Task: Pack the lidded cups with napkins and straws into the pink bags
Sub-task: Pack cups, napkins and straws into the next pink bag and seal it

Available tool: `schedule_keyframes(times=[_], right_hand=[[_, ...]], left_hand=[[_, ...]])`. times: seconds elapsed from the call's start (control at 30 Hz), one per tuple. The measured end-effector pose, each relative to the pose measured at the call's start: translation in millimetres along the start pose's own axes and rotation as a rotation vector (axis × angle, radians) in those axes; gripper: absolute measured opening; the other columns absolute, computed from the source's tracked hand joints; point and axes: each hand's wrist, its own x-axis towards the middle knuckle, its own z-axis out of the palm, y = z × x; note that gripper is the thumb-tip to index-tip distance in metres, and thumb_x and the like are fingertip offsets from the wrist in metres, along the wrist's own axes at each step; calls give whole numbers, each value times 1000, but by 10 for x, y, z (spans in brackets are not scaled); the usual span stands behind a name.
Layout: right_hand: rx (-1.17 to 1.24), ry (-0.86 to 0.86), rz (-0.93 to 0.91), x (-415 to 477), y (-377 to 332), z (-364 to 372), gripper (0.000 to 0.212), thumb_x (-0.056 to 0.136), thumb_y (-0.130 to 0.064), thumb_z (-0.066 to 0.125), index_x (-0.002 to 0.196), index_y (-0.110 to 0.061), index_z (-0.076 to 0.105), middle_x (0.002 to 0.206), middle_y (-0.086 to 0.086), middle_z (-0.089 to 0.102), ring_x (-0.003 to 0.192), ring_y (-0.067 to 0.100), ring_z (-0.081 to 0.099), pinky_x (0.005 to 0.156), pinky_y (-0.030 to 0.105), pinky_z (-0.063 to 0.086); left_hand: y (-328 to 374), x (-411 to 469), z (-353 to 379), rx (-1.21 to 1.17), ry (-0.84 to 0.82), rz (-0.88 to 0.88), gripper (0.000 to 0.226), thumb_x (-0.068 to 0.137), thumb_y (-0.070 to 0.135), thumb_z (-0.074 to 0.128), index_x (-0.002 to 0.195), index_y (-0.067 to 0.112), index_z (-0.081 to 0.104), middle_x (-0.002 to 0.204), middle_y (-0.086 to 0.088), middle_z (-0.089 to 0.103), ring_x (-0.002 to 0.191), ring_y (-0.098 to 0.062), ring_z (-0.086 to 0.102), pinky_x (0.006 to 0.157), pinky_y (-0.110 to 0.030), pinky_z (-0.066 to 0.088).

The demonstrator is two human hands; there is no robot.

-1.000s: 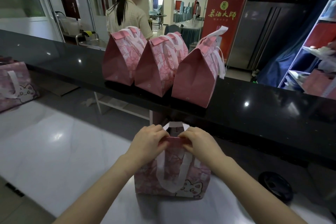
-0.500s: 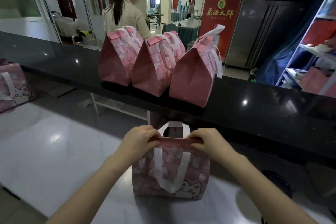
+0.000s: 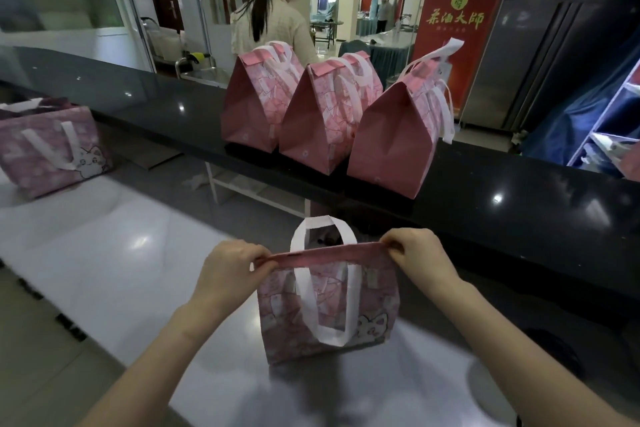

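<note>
item 1, pink bag [image 3: 329, 315]: stands upright on the pale bench [image 3: 104, 246], straight ahead of the person, cat print facing the camera. its mouth is pressed flat into one top strip [image 3: 329, 253], whose long axis runs left to right. one white handle [image 3: 323, 229] stands up behind the strip; the other hangs down the front. contents hidden: no cup, napkin or straw can be seen.

item 2, left hand [image 3: 232, 274]: fingers [image 3: 263, 262] pinch the left end of the strip.

item 3, right hand [image 3: 420, 258]: fingers [image 3: 393, 248] pinch the right end. the hands sit at about equal reach, with the strip drawn taut between them.

item 4, black bench [image 3: 519, 218]: higher, just beyond the bag. it carries three closed bags [image 3: 322, 128] side by side in a row, tops folded over.

item 5, spare bag [image 3: 52, 149]: far left on the pale bench, well apart.

judgement: the step in hand looks like closing the top. the strip probably wants folding along its long axis, both ends turned together so it does not skew. the bag would then go up and forward over the black bench's near edge. bare black surface shows to the right of the third bag, on the right hand's side. risks: the standing handle caught in the fold, or the bag's base clipping that near edge.
</note>
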Motion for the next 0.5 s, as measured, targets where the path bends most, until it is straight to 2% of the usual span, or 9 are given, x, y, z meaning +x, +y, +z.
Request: schedule_keyframes(times=[0.07, 0.17, 0.23, 0.33, 0.4, 0.5], right_hand=[[43, 5, -16, 58, -145, 131, 33, 88, -14, 65, 120, -21, 63, 119, -2, 64, 109, 17, 59, 95, 31, 48], [131, -126, -38, 53, -367, 352, 62, 87, -23, 68, 143, -26, 40, 148, -4, 39, 134, 15, 39, 108, 29, 32], [141, -193, -51, -24, -481, 512, 65, 89, -30, 66, 146, -30, 35, 154, -7, 29, 140, 13, 30, 110, 26, 27], [174, -246, -112, -254, -602, 738, 55, 89, -38, 64, 140, -28, 44, 153, -6, 30, 140, 12, 30, 110, 24, 25], [235, -286, -123, -464, -634, 879, 56, 89, -45, 61, 140, -27, 44, 154, -5, 29, 141, 10, 27, 109, 21, 22], [358, -357, -101, -783, -633, 1065, 77, 86, -65, 52, 150, -34, 21, 157, -14, 18, 143, 1, 13, 113, 19, 14]], left_hand=[[10, -167, -69, 37, 93, -19, 17, 75, 30, 72, 62, 20, 69, 55, 7, 59, 54, -20, 55, 57, -29, 43], [48, -415, -154, 61, 178, -102, 22, 72, 33, 59, 55, 19, 62, 52, 5, 54, 52, -21, 52, 56, -30, 43], [110, -579, -159, 52, 215, -169, 23, 72, 34, 57, 56, 18, 61, 53, 4, 54, 54, -22, 52, 58, -32, 42], [307, -774, -88, -27, 259, -247, 23, 75, 36, 57, 60, 19, 60, 57, 6, 55, 58, -20, 53, 61, -32, 41], [405, -846, -13, -142, 285, -291, 22, 77, 39, 60, 67, 19, 63, 64, 8, 58, 63, -17, 57, 64, -31, 46], [413, -955, 77, -398, 198, -323, 32, 80, 52, 63, 102, 29, 66, 94, 14, 59, 88, -3, 60, 80, -13, 44]])
